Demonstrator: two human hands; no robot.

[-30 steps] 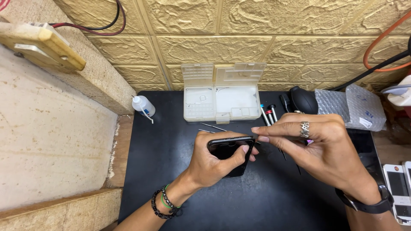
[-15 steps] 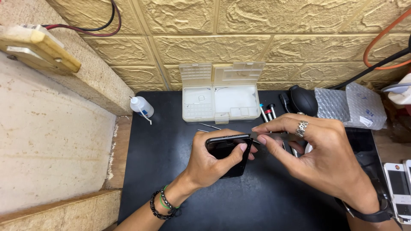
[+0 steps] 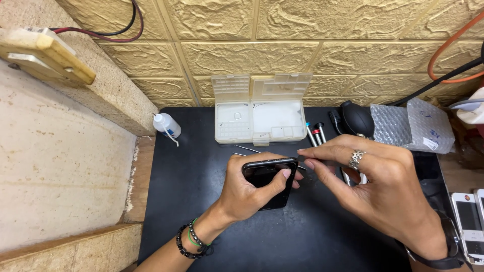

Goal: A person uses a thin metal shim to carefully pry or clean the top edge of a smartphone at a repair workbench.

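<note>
**Gripping a black phone over a dark work mat**

Spreading across the lower middle of the frame, a black work mat (image 3: 201, 221) is lying on the bench, with a textured tan brick-pattern wall (image 3: 353, 30) rising behind it and pale stone slabs (image 3: 55, 166) filling the left side.

At the centre, the left hand (image 3: 247, 194) is closing around a black smartphone (image 3: 269, 182), fingers wrapped behind it and the thumb pressing across its face, holding it tilted above the mat. The right hand (image 3: 383, 186), wearing a silver ring (image 3: 356, 159), is reaching in from the right with thumb and forefinger pinched together at the phone's upper right corner; whether they are pinching a small tool I cannot tell.

Sitting at the upper middle, a translucent white parts organiser (image 3: 259, 113) is standing open. At the upper right, a bubble-wrap bag (image 3: 411, 126) is lying beside a black rubber dust blower (image 3: 357, 118). Small screwdrivers with coloured caps (image 3: 315, 133) are resting just right of the organiser. A little white dropper bottle (image 3: 166, 126) is lying at the mat's upper left corner. Thin metal tweezers (image 3: 247, 149) are lying just above the phone.
</note>
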